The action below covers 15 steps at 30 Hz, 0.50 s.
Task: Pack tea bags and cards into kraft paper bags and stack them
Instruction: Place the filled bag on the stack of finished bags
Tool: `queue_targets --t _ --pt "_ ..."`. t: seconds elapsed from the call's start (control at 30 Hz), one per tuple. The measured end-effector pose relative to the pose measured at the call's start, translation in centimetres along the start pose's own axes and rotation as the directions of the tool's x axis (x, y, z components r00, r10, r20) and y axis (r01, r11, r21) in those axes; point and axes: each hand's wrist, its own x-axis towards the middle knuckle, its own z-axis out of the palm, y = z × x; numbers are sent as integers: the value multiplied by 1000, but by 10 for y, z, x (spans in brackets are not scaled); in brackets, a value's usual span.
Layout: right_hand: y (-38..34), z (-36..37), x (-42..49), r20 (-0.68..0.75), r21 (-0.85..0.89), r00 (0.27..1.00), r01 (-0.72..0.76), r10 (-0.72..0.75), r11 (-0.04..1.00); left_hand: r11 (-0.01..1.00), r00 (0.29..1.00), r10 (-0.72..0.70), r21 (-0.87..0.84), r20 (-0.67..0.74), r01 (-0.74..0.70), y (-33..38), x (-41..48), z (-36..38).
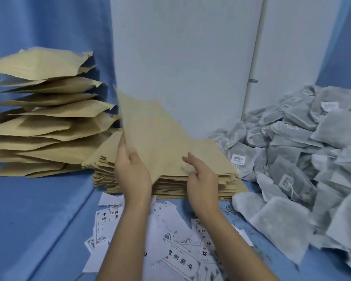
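The left hand [133, 171] grips the near left edge of one flat kraft paper bag [156, 134], fingers curled round it, holding it tilted up above the stack of empty bags [193, 185] just beyond both hands. The right hand [203, 179] is half open, its fingertips at the bag's lower edge; blur hides whether it pinches. Filled bags [45, 118] are piled left of the left hand, tea bags [302, 149] are heaped right of the right hand, and cards [170, 250] lie under the forearms on the blue table [39, 220].
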Motion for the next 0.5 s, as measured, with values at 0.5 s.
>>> queue_targets --t 0.5 --pt "-17 0 7 396 845 768 -519 503 126 740 644 -217 554 734 -382 -13 -11 17"
